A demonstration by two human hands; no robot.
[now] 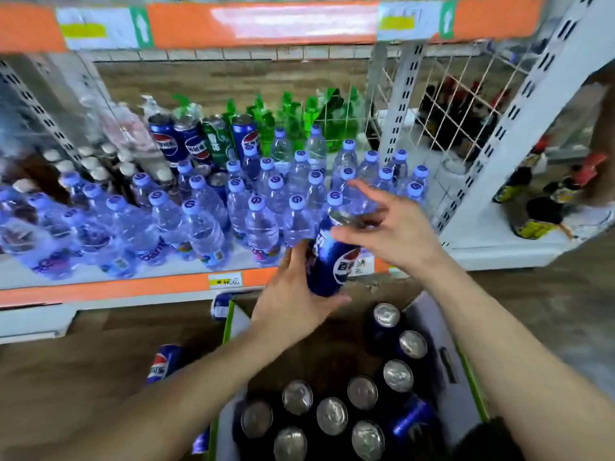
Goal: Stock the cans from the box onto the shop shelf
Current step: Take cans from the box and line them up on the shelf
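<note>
A blue cola can (331,257) is held tilted above the open cardboard box (446,347), just in front of the shelf's orange front edge (133,287). My left hand (296,294) grips its lower body. My right hand (389,227) rests on the can's silver top with the fingers spread. Several more cans (332,414) stand upright in the box, silver tops showing. Three blue cola cans (196,144) and a green one stand at the back of the shelf.
Rows of water bottles (233,211) with lilac caps fill the shelf front. Green bottles (293,121) stand behind. A white perforated upright (399,104) and wire mesh bound the shelf on the right; dark bottles (532,207) sit beyond. A loose can (163,364) lies on the floor.
</note>
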